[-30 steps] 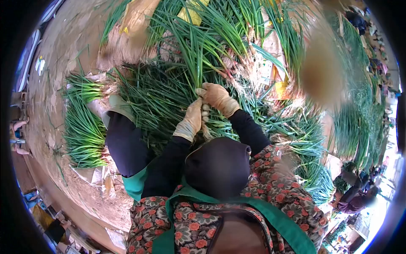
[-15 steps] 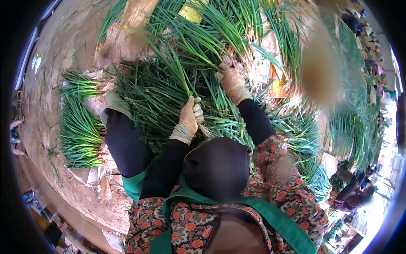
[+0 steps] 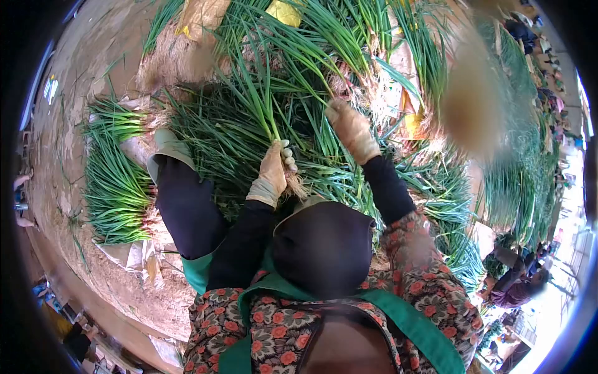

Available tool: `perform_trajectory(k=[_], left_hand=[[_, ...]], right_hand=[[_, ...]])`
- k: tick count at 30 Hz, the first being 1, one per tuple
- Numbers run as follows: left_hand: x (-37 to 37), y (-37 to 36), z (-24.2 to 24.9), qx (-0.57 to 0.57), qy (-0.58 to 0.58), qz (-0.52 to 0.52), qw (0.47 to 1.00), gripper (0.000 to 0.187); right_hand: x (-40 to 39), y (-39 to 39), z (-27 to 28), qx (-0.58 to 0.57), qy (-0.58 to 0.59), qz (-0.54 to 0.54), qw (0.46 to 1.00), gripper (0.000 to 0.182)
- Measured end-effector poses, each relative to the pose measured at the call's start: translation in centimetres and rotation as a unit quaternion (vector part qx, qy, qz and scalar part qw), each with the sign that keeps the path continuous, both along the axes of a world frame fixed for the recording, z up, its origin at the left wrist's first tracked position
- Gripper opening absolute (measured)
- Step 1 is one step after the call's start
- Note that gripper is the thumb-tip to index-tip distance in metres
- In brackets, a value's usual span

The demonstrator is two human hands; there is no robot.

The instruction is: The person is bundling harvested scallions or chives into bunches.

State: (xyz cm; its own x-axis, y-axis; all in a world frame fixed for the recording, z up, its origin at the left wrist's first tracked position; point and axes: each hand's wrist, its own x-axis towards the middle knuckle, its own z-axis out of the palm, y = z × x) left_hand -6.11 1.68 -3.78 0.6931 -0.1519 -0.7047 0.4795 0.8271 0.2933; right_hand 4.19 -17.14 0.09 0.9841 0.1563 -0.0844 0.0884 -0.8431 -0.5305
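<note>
My left hand (image 3: 274,171), in a pale work glove, is wrapped round a small bunch of green onions (image 3: 269,115). Their leaves point away from me and the pale roots hang out below my fingers. Up and to the right, my gloved right hand (image 3: 353,131) has its fingers closed at the lower end of a green onion stalk (image 3: 321,81); the fingertips are partly hidden. Between and beneath both hands lies a heap of loose green onions (image 3: 218,134).
Tidy bundles of green onions (image 3: 118,193) lie at the left beside my knee (image 3: 187,206). More bundles (image 3: 349,50) with roots showing lie ahead, near a yellow wrapping (image 3: 284,12). Long rows of green onions (image 3: 511,187) and other people (image 3: 520,283) are at the right.
My right hand has shifted slightly right and toward me, its wrist turned. The left hand has moved a little left, and the roots below it show more.
</note>
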Motion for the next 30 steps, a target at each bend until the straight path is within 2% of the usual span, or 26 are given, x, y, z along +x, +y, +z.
perform_trajectory(k=[1,3,5,6,7,9,11,12,15,17,20,23,24,25,27,28,30], left_hand=[[-0.1,0.4,-0.5,0.006,-0.002,-0.017,1.000,0.027],[0.1,0.7,-0.8,-0.034,-0.017,-0.050,0.998,0.027],[0.6,0.7,-1.0,-0.032,-0.027,-0.067,0.997,0.030],[0.6,0.6,-0.1,-0.007,-0.054,-0.056,0.997,0.034],[1.1,-0.2,0.7,-0.040,-0.017,0.002,0.999,0.033],[1.5,-0.6,0.5,0.004,-0.006,-0.023,1.000,0.031],[0.9,0.0,-1.6,0.032,-0.042,-0.088,0.995,0.029],[0.8,0.0,-2.3,0.045,-0.064,-0.119,0.990,0.028],[0.2,-0.6,-0.4,0.017,-0.043,-0.058,0.997,0.028],[0.0,-0.6,-0.8,0.025,-0.044,-0.050,0.997,0.022],[0.2,0.1,-0.5,0.003,-0.053,-0.041,0.998,0.021],[0.5,0.4,0.1,-0.002,-0.033,-0.007,0.999,0.020],[0.5,0.5,-0.2,-0.003,-0.046,-0.004,0.999,0.020],[0.5,0.7,-0.5,-0.001,-0.038,-0.005,0.999,0.020],[0.5,0.8,-1.0,0.000,-0.022,-0.008,1.000,0.021],[0.5,0.8,-0.9,0.010,-0.028,-0.011,0.999,0.021],[0.9,0.0,0.4,-0.005,-0.009,0.014,1.000,0.022]], right_hand=[[1.6,-0.4,-0.3,-0.089,-0.008,-0.030,0.996,0.036],[3.6,-1.1,-2.1,-0.193,0.024,0.005,0.981,0.032],[2.7,-0.1,-2.5,-0.187,-0.014,0.004,0.982,0.028],[1.3,0.9,-0.6,-0.146,0.010,0.025,0.989,0.026],[-0.5,1.7,0.1,-0.111,0.011,0.056,0.992,0.031],[-4.2,3.0,0.9,-0.127,0.008,0.172,0.977,0.035],[-6.3,3.2,1.9,-0.097,0.108,0.245,0.959,0.038],[-6.4,2.8,1.6,-0.095,0.097,0.210,0.968,0.038],[-1.8,0.8,0.5,0.075,-0.047,0.061,0.994,0.037],[2.6,0.0,0.6,-0.053,-0.089,0.023,0.994,0.045],[5.7,0.9,-0.7,-0.218,0.030,-0.008,0.975,0.045],[6.3,0.9,-3.2,-0.184,-0.009,0.017,0.983,0.048],[6.8,0.6,-3.6,-0.203,0.023,0.025,0.978,0.049],[7.0,0.0,-4.0,-0.156,-0.012,0.043,0.987,0.040],[6.5,-1.7,-3.1,0.059,0.013,0.029,0.998,0.027],[5.5,-1.2,-0.8,-0.014,-0.045,0.004,0.999,0.017],[2.7,-0.8,-0.2,0.053,0.016,0.037,0.998,0.016]])
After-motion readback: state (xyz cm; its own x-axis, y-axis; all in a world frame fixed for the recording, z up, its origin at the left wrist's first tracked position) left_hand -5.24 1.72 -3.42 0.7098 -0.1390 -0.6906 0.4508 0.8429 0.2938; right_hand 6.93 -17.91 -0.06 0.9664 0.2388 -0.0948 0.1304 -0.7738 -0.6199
